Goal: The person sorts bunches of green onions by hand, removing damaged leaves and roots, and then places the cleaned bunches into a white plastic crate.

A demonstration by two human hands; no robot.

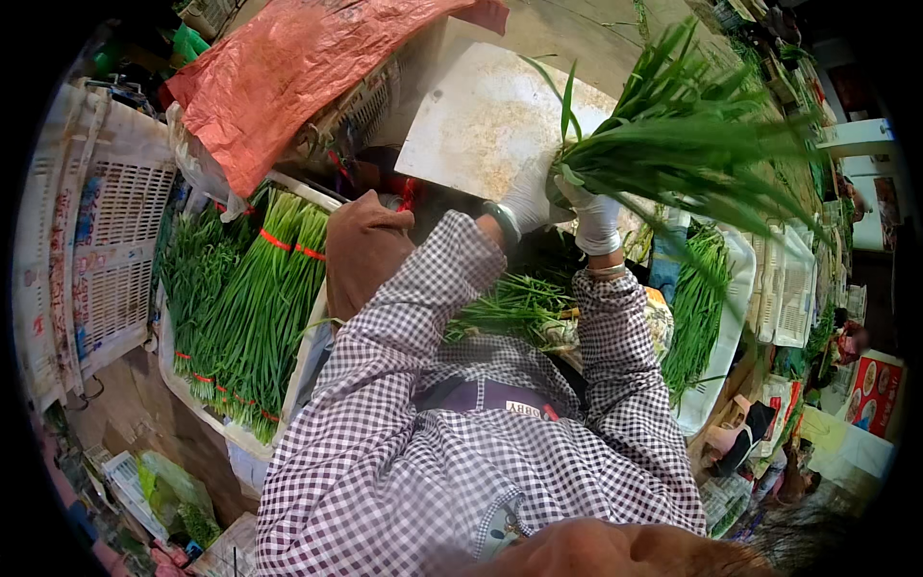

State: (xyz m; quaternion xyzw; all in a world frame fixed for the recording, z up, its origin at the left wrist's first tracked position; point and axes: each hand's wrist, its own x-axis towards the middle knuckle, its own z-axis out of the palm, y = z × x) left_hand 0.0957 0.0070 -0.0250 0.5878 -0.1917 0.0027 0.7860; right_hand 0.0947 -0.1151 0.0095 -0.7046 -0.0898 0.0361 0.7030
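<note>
Both my hands wear white gloves and meet at the gathered end of a bunch of long green leaves [670, 151], likely garlic chives, above a stained white board [490, 108]. My left hand [530, 198] is against the left side of the gathered end; its fingers are partly hidden. My right hand [593, 209] grips the bunch from below, and the leaves fan out to the right, blurred at their tips. Loose green stalks [515, 306] lie below my hands, near my lap. A brown cloth [364, 252] hangs by my left forearm.
At left, a white crate [317, 324] holds green bundles tied with red bands. A white tub [739, 281] with more greens stands at right. An orange-red plastic sheet [288, 65] covers baskets at upper left. Stacked white plastic crates [122, 238] stand far left. People are at the far right.
</note>
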